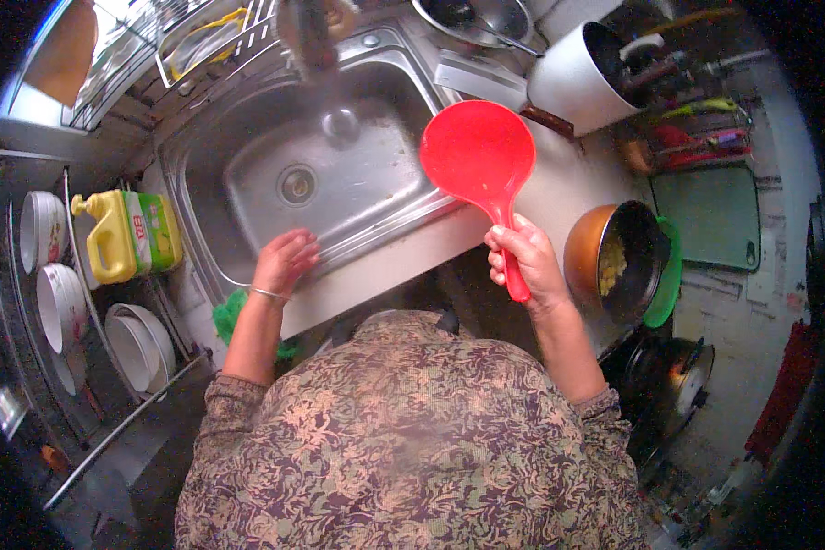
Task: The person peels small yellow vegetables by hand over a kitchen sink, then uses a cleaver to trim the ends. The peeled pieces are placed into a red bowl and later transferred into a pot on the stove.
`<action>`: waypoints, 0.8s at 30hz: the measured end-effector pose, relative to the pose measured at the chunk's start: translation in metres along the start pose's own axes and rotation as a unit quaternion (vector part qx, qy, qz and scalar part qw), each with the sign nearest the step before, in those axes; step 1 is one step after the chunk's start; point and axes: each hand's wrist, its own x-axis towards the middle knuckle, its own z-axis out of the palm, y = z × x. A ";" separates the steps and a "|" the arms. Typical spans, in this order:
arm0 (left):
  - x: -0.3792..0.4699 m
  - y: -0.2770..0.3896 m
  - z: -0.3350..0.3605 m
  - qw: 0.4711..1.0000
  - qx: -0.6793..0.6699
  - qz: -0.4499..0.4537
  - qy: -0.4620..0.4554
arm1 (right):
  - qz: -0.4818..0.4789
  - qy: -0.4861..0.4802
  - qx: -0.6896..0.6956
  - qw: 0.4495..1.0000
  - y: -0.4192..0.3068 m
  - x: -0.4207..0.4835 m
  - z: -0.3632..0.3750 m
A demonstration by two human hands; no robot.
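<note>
My right hand [526, 254] grips the handle of a red plastic ladle [480, 148], whose wide round bowl is over the right front corner of the stainless steel sink [357, 175]. Nothing is in my left hand [285, 261], slightly blurred above the sink's front left edge, with a bangle on the wrist. Below that forearm lies a green scrubbing cloth or sponge [229, 316], partly hidden. A brown pot [588, 251] with pale yellow food inside stands right of my right hand.
A yellow detergent jug [113, 237] and racked white bowls [62, 309] are at the left. Behind the sink's right side are a cleaver [481, 79], a white pot [577, 82] and a metal basin [478, 20]. A green cutting board [708, 216] leans by the right wall.
</note>
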 end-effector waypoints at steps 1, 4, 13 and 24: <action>-0.001 -0.002 -0.003 1.000 -0.007 0.002 0.000 | -0.004 -0.006 -0.033 0.999 -0.002 0.004 0.007; -0.006 -0.005 -0.014 0.999 -0.036 0.012 0.010 | -0.028 -0.011 -0.119 0.992 -0.012 0.016 0.020; -0.023 -0.014 -0.042 0.994 -0.086 0.024 0.064 | -0.165 0.083 -0.364 0.913 -0.071 0.047 0.019; -0.023 -0.011 -0.050 0.991 -0.098 0.035 0.079 | -0.408 0.158 -0.689 0.579 -0.103 0.046 0.034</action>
